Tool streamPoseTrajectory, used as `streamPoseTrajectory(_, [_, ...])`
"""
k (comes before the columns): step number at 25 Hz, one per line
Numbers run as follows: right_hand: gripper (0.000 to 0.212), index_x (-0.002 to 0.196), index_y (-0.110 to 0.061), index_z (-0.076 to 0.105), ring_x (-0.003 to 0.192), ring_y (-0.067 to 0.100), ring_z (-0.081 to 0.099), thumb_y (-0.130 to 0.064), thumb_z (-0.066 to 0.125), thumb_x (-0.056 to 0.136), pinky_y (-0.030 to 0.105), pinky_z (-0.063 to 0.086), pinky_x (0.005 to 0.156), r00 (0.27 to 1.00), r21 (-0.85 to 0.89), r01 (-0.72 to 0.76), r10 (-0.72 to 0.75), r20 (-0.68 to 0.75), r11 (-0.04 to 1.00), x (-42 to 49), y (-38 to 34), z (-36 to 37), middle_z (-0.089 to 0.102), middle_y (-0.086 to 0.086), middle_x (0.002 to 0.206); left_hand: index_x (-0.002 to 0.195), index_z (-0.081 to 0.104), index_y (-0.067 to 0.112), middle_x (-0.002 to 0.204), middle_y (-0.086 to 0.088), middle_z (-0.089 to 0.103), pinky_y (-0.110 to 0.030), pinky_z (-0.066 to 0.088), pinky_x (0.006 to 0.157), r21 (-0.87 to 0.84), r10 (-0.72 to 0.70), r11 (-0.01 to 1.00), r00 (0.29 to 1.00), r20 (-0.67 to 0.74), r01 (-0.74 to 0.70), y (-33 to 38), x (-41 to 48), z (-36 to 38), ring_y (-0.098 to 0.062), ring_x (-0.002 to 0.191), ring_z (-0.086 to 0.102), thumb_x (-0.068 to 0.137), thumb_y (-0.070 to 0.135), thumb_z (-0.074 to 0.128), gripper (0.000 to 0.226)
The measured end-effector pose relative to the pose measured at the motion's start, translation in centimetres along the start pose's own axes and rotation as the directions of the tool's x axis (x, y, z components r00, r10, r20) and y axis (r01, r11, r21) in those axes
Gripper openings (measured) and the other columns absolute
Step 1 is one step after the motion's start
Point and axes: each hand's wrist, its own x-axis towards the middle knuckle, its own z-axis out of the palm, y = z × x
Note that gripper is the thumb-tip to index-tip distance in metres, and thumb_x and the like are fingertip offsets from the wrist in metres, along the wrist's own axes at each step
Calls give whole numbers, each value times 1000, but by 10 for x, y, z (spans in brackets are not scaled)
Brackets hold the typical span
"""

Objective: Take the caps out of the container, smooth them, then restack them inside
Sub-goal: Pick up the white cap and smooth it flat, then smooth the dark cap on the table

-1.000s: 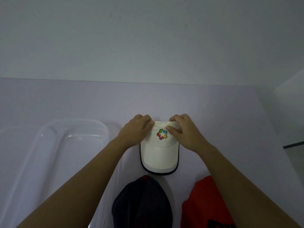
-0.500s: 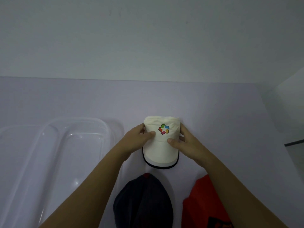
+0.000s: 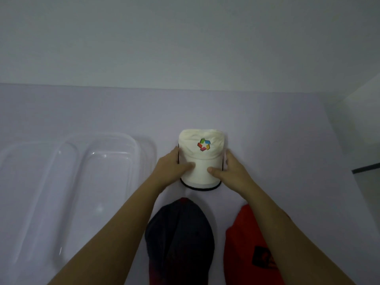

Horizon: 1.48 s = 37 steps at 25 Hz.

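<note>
A white cap (image 3: 200, 161) with a multicoloured logo and a black-edged brim lies flat on the pale table (image 3: 267, 124), brim toward me. My left hand (image 3: 172, 165) holds its left side, thumb on top of the brim. My right hand (image 3: 230, 169) holds the right side the same way. A dark navy cap (image 3: 181, 241) lies nearer to me, and a red cap (image 3: 250, 247) with a black patch lies to its right. The clear plastic container (image 3: 115, 140) stands at the left with no cap inside.
A second clear plastic piece (image 3: 18, 161), perhaps the lid, lies left of the container. A grey wall rises behind the table. The table's right edge (image 3: 337, 136) runs diagonally at the far right, with a dark strip (image 3: 366, 167) beyond it.
Both hands have slid from the crown's top, down its sides, to the brim. The crown now shows uncovered and smoother.
</note>
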Motion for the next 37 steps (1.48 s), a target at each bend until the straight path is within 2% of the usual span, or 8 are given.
streamPoseTrajectory(4, [54,142,-15,30,126,9,41,-22,53,93,16,33,100,957,91,113,-84,-276,989,-52,-17,13,42,0,139,146,28,14,149,-6,38,-25,31,101,55,31,998,976,-214,-20,3,-44,-12,-19,132,42,96,34,44,56])
streamPoseTrajectory(8, [46,139,-21,35,120,0,39,-32,43,96,17,31,100,983,120,94,-74,-166,988,-119,-9,55,39,-14,127,133,48,11,129,-5,57,-18,34,91,112,47,993,969,-241,-21,-30,-102,-4,-18,115,55,98,30,39,41])
streamPoseTrajectory(10, [52,141,-20,31,124,3,34,-44,35,95,23,28,105,994,37,-7,11,-106,999,-129,4,78,33,-14,127,99,62,11,93,-3,63,-15,39,72,149,44,989,965,-259,-5,-48,-112,8,-13,82,59,99,31,37,33])
streamPoseTrajectory(13, [65,122,-17,50,110,18,53,-65,25,86,35,46,95,985,27,-117,119,-121,993,-127,20,101,55,0,118,65,44,12,62,0,45,-20,30,52,84,3,996,945,-328,26,-69,-114,26,-10,55,41,99,32,36,40])
streamPoseTrajectory(16, [24,89,-23,51,79,16,55,-41,37,97,28,46,71,958,247,-244,272,-90,938,-120,22,104,58,4,91,66,39,12,63,-1,39,-22,32,55,-113,-19,993,920,-391,-28,-76,-115,39,-10,57,36,100,27,35,37])
streamPoseTrajectory(20, [13,87,-19,54,85,22,57,-25,46,95,37,48,77,932,513,-299,361,-23,804,-112,22,96,60,9,93,70,38,13,67,-1,38,-22,33,58,-135,-23,990,919,-394,-34,-76,-110,43,-10,62,36,100,23,34,32])
streamPoseTrajectory(32, [29,108,-21,52,102,19,56,-42,54,88,40,49,93,965,182,-255,262,-12,949,-104,32,86,55,5,114,68,47,9,64,1,42,-14,34,52,101,93,992,973,-213,-73,-77,-98,23,-9,58,37,95,8,35,29])
streamPoseTrajectory(37, [14,97,-16,47,81,18,55,-30,45,96,33,47,70,972,214,-207,225,-63,955,-103,28,89,57,7,94,77,46,7,69,-2,46,-21,33,55,44,44,998,980,-193,-37,-72,-94,30,-11,61,40,96,10,32,24])
